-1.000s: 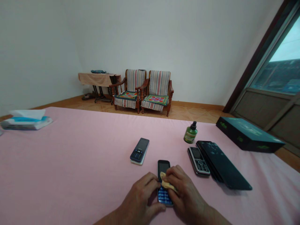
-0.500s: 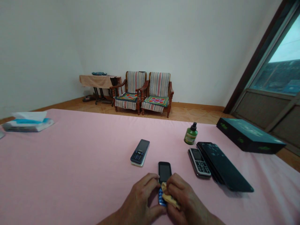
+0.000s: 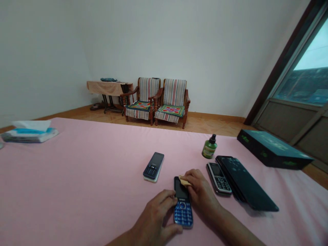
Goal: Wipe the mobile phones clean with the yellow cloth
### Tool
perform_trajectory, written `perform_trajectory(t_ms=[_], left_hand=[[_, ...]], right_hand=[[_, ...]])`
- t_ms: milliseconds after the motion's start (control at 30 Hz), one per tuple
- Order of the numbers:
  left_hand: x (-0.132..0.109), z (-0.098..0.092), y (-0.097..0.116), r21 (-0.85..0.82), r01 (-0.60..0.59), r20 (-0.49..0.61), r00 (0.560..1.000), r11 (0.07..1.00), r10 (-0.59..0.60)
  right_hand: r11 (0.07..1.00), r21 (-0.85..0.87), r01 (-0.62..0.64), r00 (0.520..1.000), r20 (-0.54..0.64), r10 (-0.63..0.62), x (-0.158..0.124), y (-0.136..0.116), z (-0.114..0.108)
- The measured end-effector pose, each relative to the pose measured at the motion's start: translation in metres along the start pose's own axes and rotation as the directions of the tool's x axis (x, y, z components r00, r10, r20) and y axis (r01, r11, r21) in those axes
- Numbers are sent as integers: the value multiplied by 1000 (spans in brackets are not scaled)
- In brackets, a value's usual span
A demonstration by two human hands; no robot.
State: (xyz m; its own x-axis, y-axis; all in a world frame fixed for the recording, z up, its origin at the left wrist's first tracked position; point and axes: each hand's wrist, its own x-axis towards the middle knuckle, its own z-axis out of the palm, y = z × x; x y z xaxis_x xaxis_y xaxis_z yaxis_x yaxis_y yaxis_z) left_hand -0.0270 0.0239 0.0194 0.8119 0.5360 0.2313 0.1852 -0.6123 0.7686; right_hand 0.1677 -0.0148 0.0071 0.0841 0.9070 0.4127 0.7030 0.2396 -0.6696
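A blue keypad mobile phone (image 3: 182,215) lies face up on the pink cloth, its dark screen toward the far side. My left hand (image 3: 156,215) grips it along the left edge, fingertips at the side of the screen and thumb by the bottom corner. Pinched in my right hand (image 3: 198,188) is a small yellow cloth (image 3: 184,182), pressed on the top right of the screen. Just beyond my left hand rests a second keypad phone (image 3: 153,166) with a dark front and pale sides. A silver-and-black keypad phone (image 3: 219,179) lies to the right of my right hand.
Dark flat cases (image 3: 246,181) lie beside the silver phone. Behind them stand a green bottle (image 3: 209,147) with a black top and a black box (image 3: 274,148). A tissue pack (image 3: 30,134) sits far left on the pink tablecloth (image 3: 89,171). Two chairs (image 3: 171,95) stand beyond.
My right hand has moved the yellow cloth from the keypad up to the top of the screen, uncovering the blue keys. My left hand stays at the phone's left edge.
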Motion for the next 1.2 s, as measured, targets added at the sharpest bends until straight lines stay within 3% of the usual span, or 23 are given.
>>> perform_trajectory(t_ms=[267,700,833,967,1200], left_hand=[[-1,2,-3,51,18,1,1000,999,-18],[-1,1,2,24,-18,10,1000,1000,17],[-1,1,0,5,1,-6,1000,1000,-1],[-1,1,0,-8,6,-14,1000,1000,-6],[-1,3,-2,-29,64,-53,996,998,-66]], right_hand=[[998,-25,51,994,96,-49,14,-16,23],[998,-9,-63,992,105,64,-22,-8,-25],[997,56,-61,988,144,53,-24,-14,-24],[998,-6,-70,976,205,70,-27,-19,-20],[1000,7,17,966,259,-18,-25,-34,-5]])
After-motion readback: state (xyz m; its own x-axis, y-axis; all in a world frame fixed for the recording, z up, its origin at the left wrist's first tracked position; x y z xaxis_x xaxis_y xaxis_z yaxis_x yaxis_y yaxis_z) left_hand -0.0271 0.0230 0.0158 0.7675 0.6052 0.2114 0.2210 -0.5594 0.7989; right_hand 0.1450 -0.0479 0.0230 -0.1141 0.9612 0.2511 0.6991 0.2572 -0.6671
